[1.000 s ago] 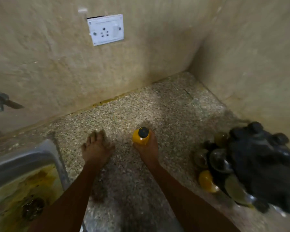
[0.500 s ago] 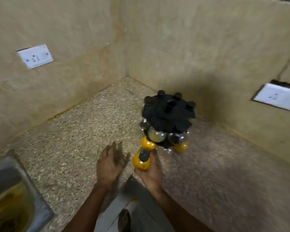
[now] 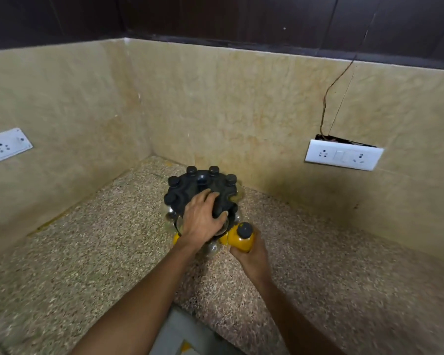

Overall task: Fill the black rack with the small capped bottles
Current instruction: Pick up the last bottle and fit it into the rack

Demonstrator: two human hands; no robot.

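The black rack (image 3: 201, 194) stands on the speckled worktop (image 3: 92, 252) close to the inner corner where two beige walls meet — the back wall lies just behind it, the left wall a little farther off. Black-capped bottles ring its upper edge, and clear and yellow ones show underneath at its near side. The left hand (image 3: 203, 219) lies on top of the rack at its near rim, its fingers (image 3: 210, 197) curled over the black top and gripping it. The right hand (image 3: 251, 252) clasps a small yellow bottle (image 3: 241, 238) with a black cap, upright, just beside the rack's near right edge; whether bottle and rack touch cannot be told. Open worktop spreads wide to the left and right of the rack and toward the near edge, where a notch in the front edge shows pale floor below. A white socket plate (image 3: 342, 157) sits on the right-hand wall, another (image 3: 7, 144) on the left wall.
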